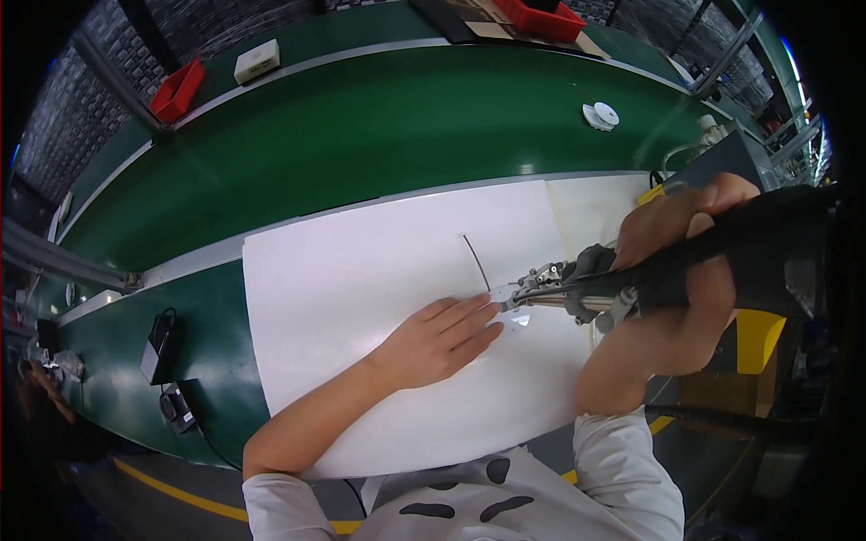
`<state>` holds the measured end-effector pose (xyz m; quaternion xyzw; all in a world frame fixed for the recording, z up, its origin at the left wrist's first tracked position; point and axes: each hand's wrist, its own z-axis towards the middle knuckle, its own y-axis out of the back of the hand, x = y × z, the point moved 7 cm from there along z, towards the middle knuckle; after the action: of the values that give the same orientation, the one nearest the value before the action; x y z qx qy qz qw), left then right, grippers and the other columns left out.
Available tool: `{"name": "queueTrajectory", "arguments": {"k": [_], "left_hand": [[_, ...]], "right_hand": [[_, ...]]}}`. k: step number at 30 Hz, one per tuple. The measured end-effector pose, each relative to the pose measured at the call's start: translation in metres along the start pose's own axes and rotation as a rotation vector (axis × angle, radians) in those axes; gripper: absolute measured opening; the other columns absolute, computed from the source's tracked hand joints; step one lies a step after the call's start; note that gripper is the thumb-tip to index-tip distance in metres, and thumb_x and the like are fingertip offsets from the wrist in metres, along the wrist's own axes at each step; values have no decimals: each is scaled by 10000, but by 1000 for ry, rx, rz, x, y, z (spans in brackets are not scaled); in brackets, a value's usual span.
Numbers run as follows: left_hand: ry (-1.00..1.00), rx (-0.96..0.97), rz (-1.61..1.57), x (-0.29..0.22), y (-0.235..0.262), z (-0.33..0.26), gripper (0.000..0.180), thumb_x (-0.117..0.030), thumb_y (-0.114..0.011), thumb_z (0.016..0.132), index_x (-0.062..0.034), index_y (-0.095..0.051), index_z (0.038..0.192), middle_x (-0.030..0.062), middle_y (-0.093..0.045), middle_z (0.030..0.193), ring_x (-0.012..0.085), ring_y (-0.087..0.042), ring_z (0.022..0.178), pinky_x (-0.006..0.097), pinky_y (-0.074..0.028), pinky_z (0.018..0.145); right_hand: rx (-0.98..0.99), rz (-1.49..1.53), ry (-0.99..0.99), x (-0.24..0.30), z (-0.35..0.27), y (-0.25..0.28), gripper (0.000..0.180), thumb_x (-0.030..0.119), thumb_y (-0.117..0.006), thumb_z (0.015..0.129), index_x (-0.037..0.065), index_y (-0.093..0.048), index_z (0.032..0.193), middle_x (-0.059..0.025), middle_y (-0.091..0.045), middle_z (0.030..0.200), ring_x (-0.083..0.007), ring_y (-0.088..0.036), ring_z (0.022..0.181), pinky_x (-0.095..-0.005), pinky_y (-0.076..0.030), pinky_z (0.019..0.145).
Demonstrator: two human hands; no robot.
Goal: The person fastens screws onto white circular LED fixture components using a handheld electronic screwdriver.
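My left hand point(437, 343) lies on the white sheet point(352, 270) with its fingers stretched out. Its fingertips touch a small clear, shiny piece point(516, 321) under the tip of a black machine point(767, 243) with an exposed metal linkage point(550, 281). A thin dark strand point(475, 260) runs up the sheet from beside those fingertips. On the right, my right hand point(708, 298) is wrapped round the machine's black arm, which hides part of the palm. The thumb of my left hand is hidden.
Beyond the sheet runs a green work surface point(361, 135) with a white spool point(602, 115) at its right. Black devices point(161, 347) with cords lie on the left. Red bins point(178, 90) and a white box point(258, 61) stand at the back. Another person's hand point(45, 379) shows far left.
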<state>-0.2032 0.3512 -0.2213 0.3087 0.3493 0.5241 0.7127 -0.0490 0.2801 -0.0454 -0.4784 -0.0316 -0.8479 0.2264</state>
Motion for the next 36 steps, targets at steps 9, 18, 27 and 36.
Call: {"name": "queueTrajectory", "arguments": {"k": [9, 18, 27, 36], "left_hand": [[16, 65, -19, 2, -2, -2, 356, -123, -651, 851, -43, -652, 1198, 109, -594, 1308, 246, -532, 1281, 346, -471, 951], [11, 86, -31, 3, -3, -3, 388, -124, -649, 843, -44, -639, 1222, 107, -584, 1316, 243, -519, 1295, 346, -465, 967], [10, 88, -32, 3, -3, -5, 388, -120, -648, 841, -40, -637, 1221, 109, -586, 1308, 249, -517, 1299, 348, -475, 956], [9, 57, -69, 4, -3, -6, 358, -109, -637, 849, -36, -653, 1199, 114, -623, 1200, 263, -559, 1252, 346, -510, 878]], "right_hand": [[160, 61, 73, 1, -3, -15, 333, 218, -489, 882, -19, -421, 1105, -84, -502, 617, -149, -476, 491, -270, -381, 485], [391, 294, 152, -13, 3, -19, 326, 213, -480, 889, -24, -417, 1103, -79, -494, 609, -141, -461, 483, -264, -376, 474], [265, 188, 113, -6, -8, -20, 340, 196, -502, 874, -27, -423, 1118, -74, -501, 643, -139, -465, 505, -264, -369, 472], [295, 134, 71, -4, -9, -33, 409, 98, -511, 837, -69, -460, 1207, -80, -534, 718, -119, -491, 554, -263, -376, 473]]}}
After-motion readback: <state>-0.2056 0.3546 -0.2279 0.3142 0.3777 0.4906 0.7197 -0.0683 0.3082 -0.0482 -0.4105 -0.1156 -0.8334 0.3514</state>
